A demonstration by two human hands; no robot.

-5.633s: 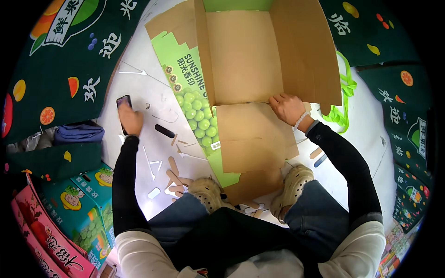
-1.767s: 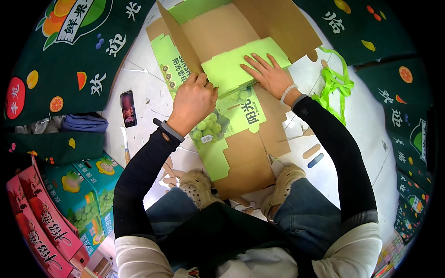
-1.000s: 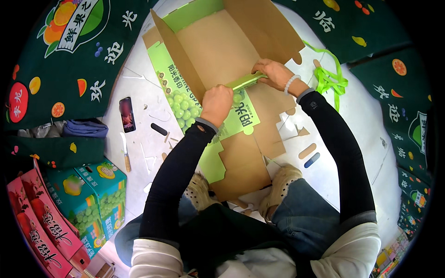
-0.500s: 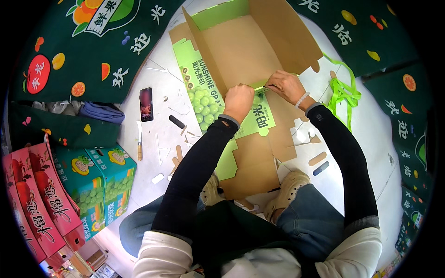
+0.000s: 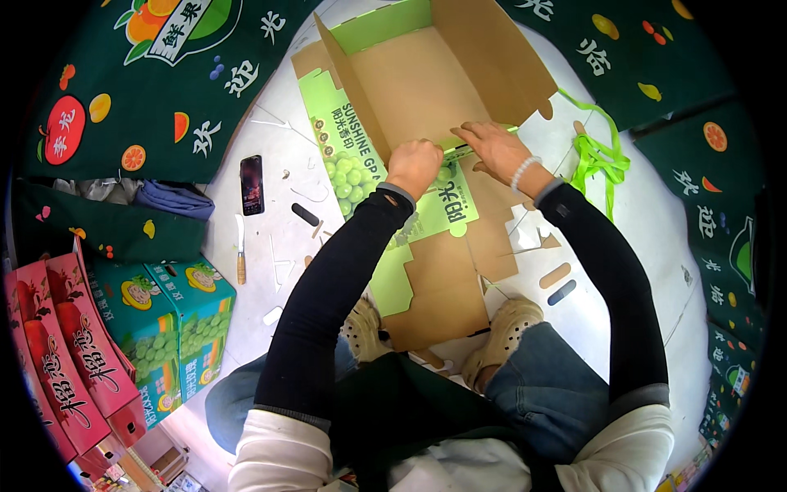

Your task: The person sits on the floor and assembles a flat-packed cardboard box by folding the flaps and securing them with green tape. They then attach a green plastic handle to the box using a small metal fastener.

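Note:
A green and brown cardboard fruit box (image 5: 418,82), part folded, stands on the floor before me with its inside facing up. Its printed flap with green grapes lies flat on the left and near side. My left hand (image 5: 414,167) is closed in a fist over the near edge of the box, gripping the cardboard there. Beside it on the right, my right hand (image 5: 497,154) has its fingers stretched out and slightly apart, with the fingertips touching the same near edge. What lies under the right palm is hidden.
At the left lie a phone (image 5: 252,184) and a wooden-handled knife (image 5: 240,249). Green ribbon (image 5: 602,160) lies in a heap at the right. Cardboard offcuts (image 5: 555,275) are scattered about. Grape cartons (image 5: 172,328) and red boxes (image 5: 82,353) stand at lower left. Dark green printed cloths hang around.
My right hand has gone from a pinch at the near edge to stretched fingers. My left hand stays closed at the edge. The whole view has shifted slightly.

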